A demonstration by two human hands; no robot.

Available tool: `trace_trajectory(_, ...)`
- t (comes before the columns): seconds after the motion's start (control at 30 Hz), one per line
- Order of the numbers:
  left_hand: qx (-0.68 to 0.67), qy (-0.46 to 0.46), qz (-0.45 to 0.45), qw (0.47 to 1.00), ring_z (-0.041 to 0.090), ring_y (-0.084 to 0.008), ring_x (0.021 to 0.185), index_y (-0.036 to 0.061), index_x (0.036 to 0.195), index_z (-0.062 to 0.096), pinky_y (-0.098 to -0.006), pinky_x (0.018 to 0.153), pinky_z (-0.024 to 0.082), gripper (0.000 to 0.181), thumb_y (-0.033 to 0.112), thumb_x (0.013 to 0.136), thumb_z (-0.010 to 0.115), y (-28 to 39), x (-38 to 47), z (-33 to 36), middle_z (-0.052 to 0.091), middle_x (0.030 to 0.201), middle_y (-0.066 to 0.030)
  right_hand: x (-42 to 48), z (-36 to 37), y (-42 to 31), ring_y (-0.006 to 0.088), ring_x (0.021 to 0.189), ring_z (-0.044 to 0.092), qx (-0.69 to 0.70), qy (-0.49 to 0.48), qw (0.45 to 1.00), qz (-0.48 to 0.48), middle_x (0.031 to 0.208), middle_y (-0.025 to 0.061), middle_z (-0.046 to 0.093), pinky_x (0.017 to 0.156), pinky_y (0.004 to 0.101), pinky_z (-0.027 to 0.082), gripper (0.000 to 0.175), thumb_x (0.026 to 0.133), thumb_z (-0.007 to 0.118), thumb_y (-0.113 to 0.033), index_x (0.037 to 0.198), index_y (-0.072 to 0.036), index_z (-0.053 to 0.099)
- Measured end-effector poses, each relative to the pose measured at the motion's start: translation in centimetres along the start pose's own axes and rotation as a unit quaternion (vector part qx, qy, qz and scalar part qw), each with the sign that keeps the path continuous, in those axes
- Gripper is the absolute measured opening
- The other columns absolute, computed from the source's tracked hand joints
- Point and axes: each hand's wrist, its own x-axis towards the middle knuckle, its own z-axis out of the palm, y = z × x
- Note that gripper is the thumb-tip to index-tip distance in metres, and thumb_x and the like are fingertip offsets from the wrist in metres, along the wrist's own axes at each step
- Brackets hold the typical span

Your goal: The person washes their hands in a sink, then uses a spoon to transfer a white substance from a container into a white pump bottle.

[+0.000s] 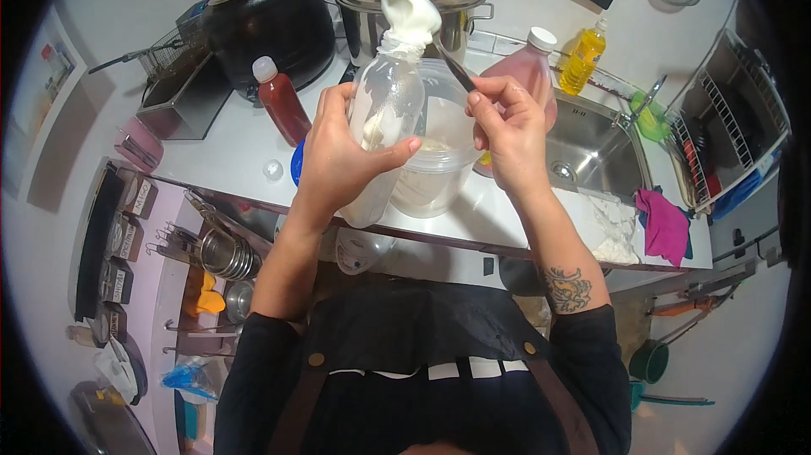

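My left hand grips a clear plastic bottle, held upright and slightly tilted over the counter's front edge. White creamy paste heaps up on the bottle's mouth, and smears of it coat the inside wall. Between the thumb and fingers of my right hand is the dark handle of a spoon or spatula; its far end meets the paste, which hides its shape. Just behind the bottle stands a clear plastic tub with some pale contents. A white bottle cap lies on the counter to the left.
A red sauce bottle stands left, before a large black pot. Behind the tub is a lidded steel pot. Right are a jug of pink liquid, a yellow bottle, a sink and a magenta cloth.
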Motion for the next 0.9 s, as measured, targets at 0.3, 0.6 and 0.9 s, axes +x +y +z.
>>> trace_trajectory(0.3,-0.038,-0.008,-0.026,0.999,0.058,-0.0234,0.096,-0.0063,0.112,0.045,-0.0321,0.084,0.045,0.073,0.03,0.059,0.082,0.1,0.6,-0.4,0.055,0.105,-0.0179,-0.9,0.1,1.1,0.0049,0.055,0.049,-0.088,0.038,0.993,-0.073,0.08,0.0015,0.052,0.044,0.0194,0.041,0.016,0.085,0.053,0.002,0.098,0.001,0.061)
trace_trajectory(0.6,-0.055,-0.009,-0.049,0.997,0.057,-0.0237,0.097,-0.0075,0.113,0.044,-0.032,0.085,0.044,0.074,0.028,0.06,0.082,-0.7,1.0,-0.7,0.055,0.106,-0.0191,-1.4,-2.8,1.7,0.0064,0.054,0.05,-0.223,0.054,0.956,-0.181,0.076,0.0036,0.054,0.043,0.0198,0.039,0.016,0.082,0.055,0.004,0.096,0.0,0.063)
trace_trajectory(0.9,-0.026,0.0,0.011,1.0,0.057,-0.0239,0.096,-0.0053,0.111,0.044,-0.0324,0.083,0.045,0.073,0.027,0.058,0.083,-0.4,0.5,-0.3,0.054,0.105,-0.0167,-0.2,-1.4,-1.9,0.0061,0.049,0.051,-0.007,-0.013,0.999,0.047,0.08,0.0058,0.058,0.044,0.0182,0.04,0.022,0.088,0.052,-0.004,0.109,0.002,0.055)
